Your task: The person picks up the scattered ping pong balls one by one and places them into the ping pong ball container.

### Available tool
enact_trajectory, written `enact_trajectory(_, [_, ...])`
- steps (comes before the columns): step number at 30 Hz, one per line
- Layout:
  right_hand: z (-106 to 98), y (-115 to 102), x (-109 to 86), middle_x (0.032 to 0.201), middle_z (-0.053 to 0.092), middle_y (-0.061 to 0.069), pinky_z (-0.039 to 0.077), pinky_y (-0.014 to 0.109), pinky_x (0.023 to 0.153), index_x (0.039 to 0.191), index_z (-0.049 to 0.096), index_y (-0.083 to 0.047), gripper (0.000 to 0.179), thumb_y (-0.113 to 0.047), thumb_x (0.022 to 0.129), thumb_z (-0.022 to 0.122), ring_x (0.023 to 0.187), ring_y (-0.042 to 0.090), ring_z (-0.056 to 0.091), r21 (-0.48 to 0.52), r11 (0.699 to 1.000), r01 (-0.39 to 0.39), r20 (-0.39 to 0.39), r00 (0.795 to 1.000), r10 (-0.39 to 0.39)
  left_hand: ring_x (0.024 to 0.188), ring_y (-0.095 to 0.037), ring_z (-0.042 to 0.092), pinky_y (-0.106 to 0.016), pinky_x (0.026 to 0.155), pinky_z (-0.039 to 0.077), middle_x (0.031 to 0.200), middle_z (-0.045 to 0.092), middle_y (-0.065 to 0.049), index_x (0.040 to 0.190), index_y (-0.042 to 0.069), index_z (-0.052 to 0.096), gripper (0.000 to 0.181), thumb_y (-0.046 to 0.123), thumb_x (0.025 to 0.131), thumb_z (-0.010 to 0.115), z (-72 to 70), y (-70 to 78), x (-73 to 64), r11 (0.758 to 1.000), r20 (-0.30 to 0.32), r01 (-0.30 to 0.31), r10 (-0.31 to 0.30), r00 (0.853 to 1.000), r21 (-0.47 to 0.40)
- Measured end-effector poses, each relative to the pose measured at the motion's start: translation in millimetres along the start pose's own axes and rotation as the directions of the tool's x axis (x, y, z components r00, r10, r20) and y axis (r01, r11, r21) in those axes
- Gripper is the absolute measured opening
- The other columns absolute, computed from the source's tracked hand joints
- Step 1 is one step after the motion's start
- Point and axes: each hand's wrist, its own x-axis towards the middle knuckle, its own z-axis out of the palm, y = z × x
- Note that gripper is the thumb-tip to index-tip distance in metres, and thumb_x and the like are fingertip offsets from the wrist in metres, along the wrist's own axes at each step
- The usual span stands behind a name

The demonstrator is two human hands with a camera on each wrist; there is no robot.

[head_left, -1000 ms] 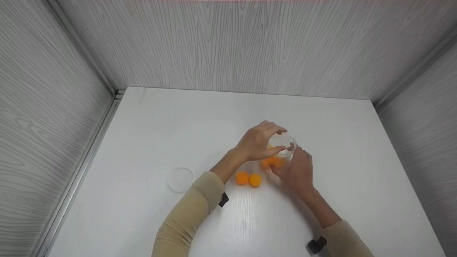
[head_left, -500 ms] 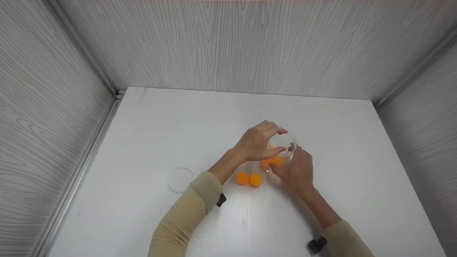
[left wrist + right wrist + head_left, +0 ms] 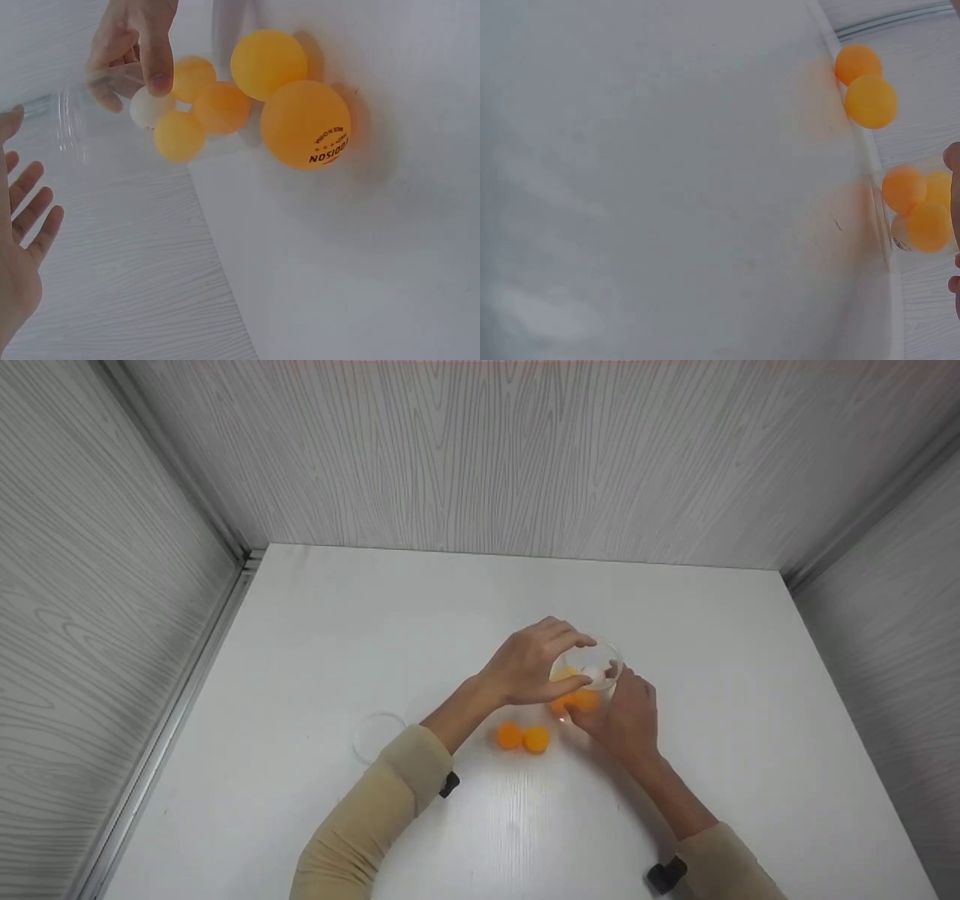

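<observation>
A clear plastic container stands on the table with its mouth up. My right hand grips it from the side. Inside, three orange table tennis balls lie together with a white ball. My left hand hovers at the container's rim with fingers spread; in the left wrist view a gap shows between it and the mouth. Two more balls sit side by side on the table near the container, one orange ball and one yellow-orange ball. Printing shows on the nearer ball.
A clear round lid lies on the white table, left of the balls and partly behind the left sleeve. Grey wood-grain panels enclose the table at the back and both sides.
My left hand has drawn back a little to the left from the container's rim. The white ball now shows through the container's mouth. My right hand and the container have stayed put.
</observation>
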Motion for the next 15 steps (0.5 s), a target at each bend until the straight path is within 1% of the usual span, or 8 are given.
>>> enact_trajectory(4, [-1.1,-0.9,0.2,0.118,0.069,0.021,0.046,0.058,0.109,0.136,0.055,0.002,0.090,-0.051,0.073,0.093,0.109,0.039,0.062,0.013,1.000,-0.023,0.012,1.000,0.023,0.117,-0.019,0.067,-0.028,0.106,0.057,0.124,0.074,-0.002,0.131,0.013,0.070,0.044,0.039,0.096,0.076,-2.8,-0.7,-6.7,1.000,0.008,0.004,-0.004,1.000,0.006])
enact_trajectory(8, [-2.7,-2.7,0.6,0.116,0.069,0.021,0.048,0.058,0.109,0.134,0.054,0.000,0.089,-0.055,0.074,0.090,0.107,0.040,0.063,-0.013,0.999,-0.049,0.026,0.998,0.049,0.118,-0.019,0.067,-0.029,0.105,0.057,0.125,0.074,-0.002,0.131,0.014,0.070,0.046,0.042,0.095,0.076,-4.2,-2.8,-14.4,1.000,0.004,0.008,-0.008,1.000,0.021])
enact_trajectory(11, [-3.0,-3.4,0.4,0.117,0.069,0.022,0.048,0.058,0.110,0.135,0.054,0.000,0.090,-0.056,0.074,0.090,0.108,0.040,0.063,-0.023,0.998,-0.064,0.033,0.997,0.065,0.118,-0.019,0.067,-0.029,0.103,0.058,0.125,0.073,-0.002,0.131,0.013,0.069,0.047,0.042,0.095,0.077,-4.7,-4.8,-20.7,0.999,-0.003,0.010,-0.010,1.000,0.032])
enact_trajectory(15, [-2.9,-4.1,-0.4,0.120,0.068,0.023,0.048,0.059,0.111,0.136,0.053,0.001,0.091,-0.055,0.074,0.090,0.111,0.042,0.062,-0.024,0.996,-0.083,0.050,0.995,0.084,0.119,-0.020,0.067,-0.030,0.104,0.058,0.125,0.073,-0.002,0.131,0.013,0.069,0.048,0.041,0.093,0.078,-4.9,-7.6,-30.5,0.999,-0.004,0.014,-0.014,1.000,0.035])
